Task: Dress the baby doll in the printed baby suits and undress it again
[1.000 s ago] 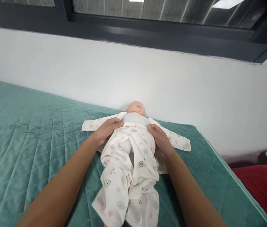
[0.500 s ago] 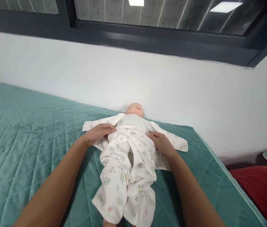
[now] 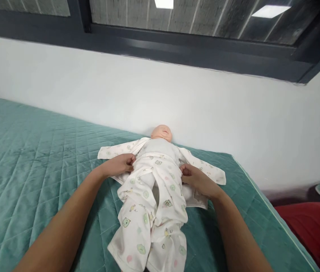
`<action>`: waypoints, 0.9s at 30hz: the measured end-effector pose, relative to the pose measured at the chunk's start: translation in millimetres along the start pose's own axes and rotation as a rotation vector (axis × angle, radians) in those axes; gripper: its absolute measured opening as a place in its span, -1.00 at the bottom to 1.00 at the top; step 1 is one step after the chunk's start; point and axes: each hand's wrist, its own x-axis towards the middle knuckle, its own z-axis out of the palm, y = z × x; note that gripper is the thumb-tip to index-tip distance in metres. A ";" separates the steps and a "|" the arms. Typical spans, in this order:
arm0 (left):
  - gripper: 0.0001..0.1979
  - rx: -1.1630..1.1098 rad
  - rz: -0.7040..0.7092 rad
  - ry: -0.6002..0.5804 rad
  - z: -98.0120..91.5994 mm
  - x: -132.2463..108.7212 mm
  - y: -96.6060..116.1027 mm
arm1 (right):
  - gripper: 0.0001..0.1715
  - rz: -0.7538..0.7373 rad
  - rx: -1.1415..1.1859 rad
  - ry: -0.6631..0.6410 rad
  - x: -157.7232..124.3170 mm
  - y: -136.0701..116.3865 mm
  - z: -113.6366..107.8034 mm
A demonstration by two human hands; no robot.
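A baby doll [image 3: 162, 132] lies on its back, head toward the wall. Printed white baby pants [image 3: 160, 196] cover its legs and reach the waist, with a split at the crotch. Beneath the doll a matching baby shirt [image 3: 196, 160] is spread open, both sleeves stretched outward. At the waist's left side, my left hand [image 3: 122, 165] is closed, fingers curled against the pants' edge. On the opposite side my right hand [image 3: 195, 179] is also closed, fingertips curled at the pants' side. The fingertips of both hands are partly hidden.
A green quilted bed cover [image 3: 49, 162] lies under everything. Behind the doll's head rises a white wall [image 3: 120, 90], with a dark window frame [image 3: 177, 45] above. A red object [image 3: 310, 223] stands beyond the bed's right edge.
Both hands have shifted slightly down along the pants' waist sides, and their fingers have curled in more. The doll and the shirt stay nearly in place.
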 end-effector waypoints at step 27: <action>-0.54 -0.680 -0.039 0.052 31.1 14.6 8.4 | -0.77 -0.003 0.408 0.107 20.0 6.5 21.7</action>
